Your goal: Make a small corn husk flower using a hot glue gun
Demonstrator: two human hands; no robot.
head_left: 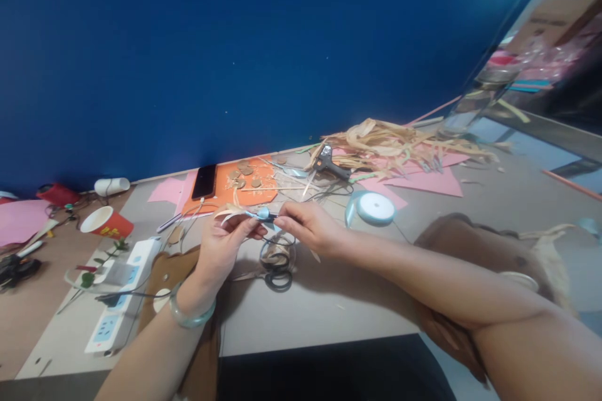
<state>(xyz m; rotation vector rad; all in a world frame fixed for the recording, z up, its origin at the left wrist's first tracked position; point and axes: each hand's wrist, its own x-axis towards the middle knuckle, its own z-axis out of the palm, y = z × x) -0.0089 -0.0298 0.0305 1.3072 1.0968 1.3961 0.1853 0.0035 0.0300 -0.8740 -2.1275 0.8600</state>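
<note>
My left hand, with a pale bangle at the wrist, is closed in a pinch on a light blue ribbon; pale strips stick out above its fingers. Close beside it, my right hand is closed at a small dark piece that meets the ribbon. What that dark piece is cannot be made out. A thin dark loop hangs beneath the fingers. Below the hands, dark-handled scissors lie on the table by a clear round object. A white-centred spool of light blue ribbon lies right of my right hand.
A black glue gun lies near a heap of straw-coloured strips and pink sheets. Left are a phone on orange paper, a red paper cup and a white power strip. Brown pieces lie under both forearms. A blue wall stands behind.
</note>
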